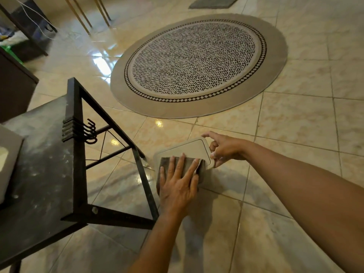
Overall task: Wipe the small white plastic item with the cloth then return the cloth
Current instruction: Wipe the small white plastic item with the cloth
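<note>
The left hand (178, 186) lies flat, fingers spread, pressing a dark cloth (190, 164) onto the near part of a white plastic lid (189, 149) (rounded corners), which the right hand (224, 148) pinches at its right edge. A black metal table (74, 146) stands left; a round patterned rug (199, 64) lies far on the tiled floor (295, 123).

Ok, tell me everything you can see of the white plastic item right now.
The white plastic item is a flat, rounded-corner rectangle with a raised rim and recessed centre panel, like a lid. It looks off-white and smooth, held above the tiled floor. The right hand pinches its far edge; the left hand presses a grey-brown cloth flat over its near half.
</note>
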### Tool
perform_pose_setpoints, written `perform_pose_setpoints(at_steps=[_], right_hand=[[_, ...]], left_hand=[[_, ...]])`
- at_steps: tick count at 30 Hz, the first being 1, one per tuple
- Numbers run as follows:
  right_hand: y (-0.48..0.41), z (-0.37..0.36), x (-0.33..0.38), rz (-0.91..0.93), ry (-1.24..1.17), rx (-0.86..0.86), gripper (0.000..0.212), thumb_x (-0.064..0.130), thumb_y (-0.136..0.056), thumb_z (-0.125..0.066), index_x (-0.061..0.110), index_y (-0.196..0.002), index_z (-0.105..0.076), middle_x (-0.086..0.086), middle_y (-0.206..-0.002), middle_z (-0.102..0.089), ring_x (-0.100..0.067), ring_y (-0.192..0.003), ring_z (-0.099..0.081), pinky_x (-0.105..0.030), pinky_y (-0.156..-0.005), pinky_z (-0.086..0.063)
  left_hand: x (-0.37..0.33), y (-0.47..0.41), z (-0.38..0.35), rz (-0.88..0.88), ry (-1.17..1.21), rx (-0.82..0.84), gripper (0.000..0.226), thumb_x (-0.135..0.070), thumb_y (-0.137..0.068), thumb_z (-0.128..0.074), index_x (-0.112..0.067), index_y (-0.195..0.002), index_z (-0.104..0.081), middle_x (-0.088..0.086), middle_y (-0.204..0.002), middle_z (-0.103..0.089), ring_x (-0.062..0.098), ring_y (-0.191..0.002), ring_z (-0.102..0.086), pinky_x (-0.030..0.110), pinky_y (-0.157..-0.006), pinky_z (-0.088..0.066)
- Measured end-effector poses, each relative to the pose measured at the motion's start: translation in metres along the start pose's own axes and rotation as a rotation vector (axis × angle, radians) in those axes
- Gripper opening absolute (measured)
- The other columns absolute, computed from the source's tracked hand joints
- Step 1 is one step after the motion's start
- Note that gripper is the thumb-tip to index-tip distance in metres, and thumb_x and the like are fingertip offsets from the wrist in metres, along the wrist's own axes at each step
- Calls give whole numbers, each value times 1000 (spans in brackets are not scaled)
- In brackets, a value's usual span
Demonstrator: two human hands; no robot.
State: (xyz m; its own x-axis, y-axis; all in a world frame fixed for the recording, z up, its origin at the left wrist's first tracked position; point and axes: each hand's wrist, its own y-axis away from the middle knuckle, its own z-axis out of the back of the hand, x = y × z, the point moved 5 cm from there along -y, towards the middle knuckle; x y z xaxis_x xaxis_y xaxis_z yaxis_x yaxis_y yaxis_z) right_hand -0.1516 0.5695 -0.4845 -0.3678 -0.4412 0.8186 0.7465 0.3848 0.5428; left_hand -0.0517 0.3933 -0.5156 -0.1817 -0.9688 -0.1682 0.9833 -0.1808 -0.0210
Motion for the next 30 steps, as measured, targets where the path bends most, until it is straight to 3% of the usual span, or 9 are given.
perform_pose_setpoints(at_steps=[5,8,13,15,18,20,26,30], right_hand=[[0,0,2,5,4,4,81,-19,-88,-50,30,-150,-30,-9,-88,-48,-18,-76,-56,-37,-70,-61],[0,-1,0,13,-12,1,79,-17,-90,-52,29,-149,-29,-9,-85,-49,-15,-69,-60,-41,-72,-63],[-1,0,1,17,-18,6,81,-16,-90,-53,29,-152,-27,-8,-82,-48,-17,-71,-60,-49,-81,-61],[-1,-1,0,16,-11,4,82,-16,-90,-53,30,-152,-26,-8,-82,-49,-17,-71,-59,-47,-79,-62],[-2,-1,-1,13,-3,1,84,-16,-89,-54,31,-153,-26,-9,-83,-51,-17,-71,-59,-40,-71,-63],[-5,-1,0,14,-5,14,84,-17,-89,-54,32,-152,-26,-9,-83,-51,-17,-71,-59,-38,-69,-63],[-1,-3,4,25,-6,34,87,-22,-84,-49,32,-148,-28,-14,-92,-57,-26,-82,-68,-44,-72,-63],[1,-3,4,21,-7,10,83,-19,-88,-50,29,-151,-27,-9,-82,-50,-19,-72,-58,-44,-74,-63]], left_hand=[[-23,-7,-5,-158,-18,48,54,-61,-101,-3,-51,-153,9,-11,-165,15,16,-150,23,52,-121,8],[-4,-23,3,-11,-14,61,56,-59,-98,1,-48,-152,11,-11,-165,17,15,-149,26,51,-121,8],[-1,-63,14,246,31,102,57,-52,-104,-10,-39,-156,9,-6,-165,17,20,-149,25,54,-120,12],[-2,-70,18,263,95,85,58,-53,-103,-11,-37,-156,8,-7,-165,17,19,-149,25,53,-120,13],[2,-59,24,138,287,12,61,-49,-100,-13,-34,-158,-2,-10,-166,9,9,-150,20,46,-122,13],[7,-46,20,67,221,39,62,-46,-98,-14,-33,-158,-6,-9,-166,6,9,-150,19,44,-122,11],[-22,-59,13,-70,6,96,58,-50,-101,-8,-40,-156,9,-8,-164,18,19,-149,25,51,-121,12],[5,-74,18,130,-15,113,55,-46,-105,-10,-37,-156,11,-6,-165,17,22,-149,22,54,-121,8]])
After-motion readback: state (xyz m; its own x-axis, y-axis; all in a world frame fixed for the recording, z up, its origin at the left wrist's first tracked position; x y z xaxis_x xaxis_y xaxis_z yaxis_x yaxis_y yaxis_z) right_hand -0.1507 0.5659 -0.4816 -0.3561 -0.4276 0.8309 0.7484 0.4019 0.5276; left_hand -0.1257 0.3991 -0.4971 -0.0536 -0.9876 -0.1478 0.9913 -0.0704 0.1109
